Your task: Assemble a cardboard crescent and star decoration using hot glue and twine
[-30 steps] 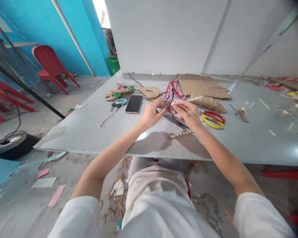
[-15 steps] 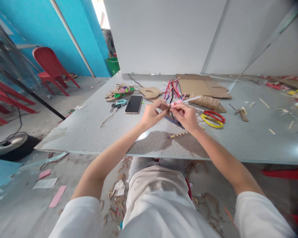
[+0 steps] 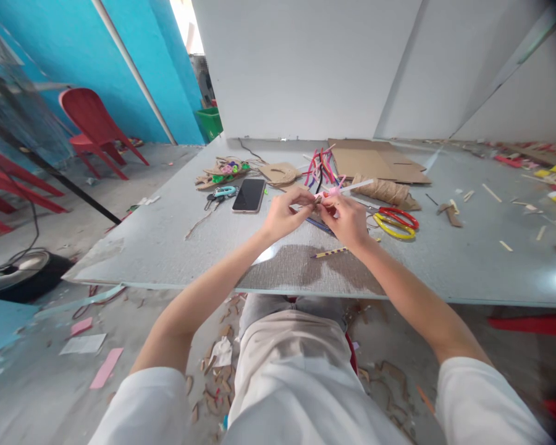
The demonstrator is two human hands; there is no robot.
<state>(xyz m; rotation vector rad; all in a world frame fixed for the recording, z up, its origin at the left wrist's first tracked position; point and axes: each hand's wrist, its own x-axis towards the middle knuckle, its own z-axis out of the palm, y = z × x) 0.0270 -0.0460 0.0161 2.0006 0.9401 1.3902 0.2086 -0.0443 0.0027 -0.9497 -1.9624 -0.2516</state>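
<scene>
Both hands meet above the table, fingertips pinched together. My left hand (image 3: 283,214) is closed on a small brown piece (image 3: 317,200), too small to tell whether it is cardboard or twine. My right hand (image 3: 351,221) is closed on the same piece from the other side. Something pink with a pale strip (image 3: 364,185) shows just behind the right fingers; whether it is held I cannot tell. Scissors (image 3: 396,224) with red and yellow handles lie right of my right hand. Below the hands is a striped pencil (image 3: 328,253).
On the left of the table (image 3: 204,253) lie a phone (image 3: 249,195), blue-handled snips (image 3: 225,192) and a cardboard piece with coloured curls (image 3: 222,172). Behind the hands are pipe cleaners (image 3: 321,165), a twine roll (image 3: 382,190) and cardboard sheets (image 3: 375,162). Scraps lie at right.
The fingers of my right hand have shifted and curled slightly around the small brown piece. My left hand stays almost in place. The view has moved very slightly.
</scene>
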